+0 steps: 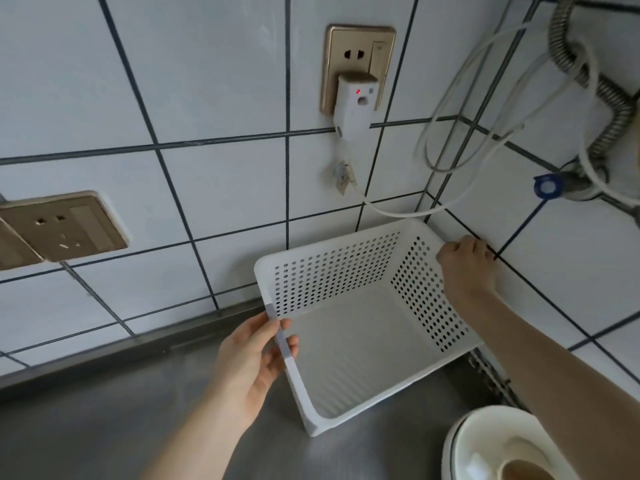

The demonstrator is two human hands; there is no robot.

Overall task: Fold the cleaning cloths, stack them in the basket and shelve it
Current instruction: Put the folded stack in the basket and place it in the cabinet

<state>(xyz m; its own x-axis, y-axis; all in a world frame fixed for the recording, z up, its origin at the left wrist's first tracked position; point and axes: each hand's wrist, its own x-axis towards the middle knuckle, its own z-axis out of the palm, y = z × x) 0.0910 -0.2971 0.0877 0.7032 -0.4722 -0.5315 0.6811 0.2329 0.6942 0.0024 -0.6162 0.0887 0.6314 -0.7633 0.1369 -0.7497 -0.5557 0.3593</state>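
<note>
Gripping opposite rims, both hands steady the empty white basket (349, 334) on the steel surface (104, 420) in the tiled corner: left hand (252, 362) pinches the near-left rim, right hand (465, 263) curls over the far-right one, probably to move it.

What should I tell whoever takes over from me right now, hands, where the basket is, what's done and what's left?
Left hand: holds the near left rim of the white perforated basket, thumb inside, fingers outside.
Right hand: curled over the far right rim, beside the tiled wall.
Basket: empty, at the back right corner of the steel counter, tilted toward the camera, so it looks lifted or tipped.
Cloths: none in view.
Done: nothing visible beyond taking hold of the basket.
Left: fold the cloths, stack them in the basket, shelve it. No shelf in view.
Mind the white bowls at the near right, under the right forearm.
</note>
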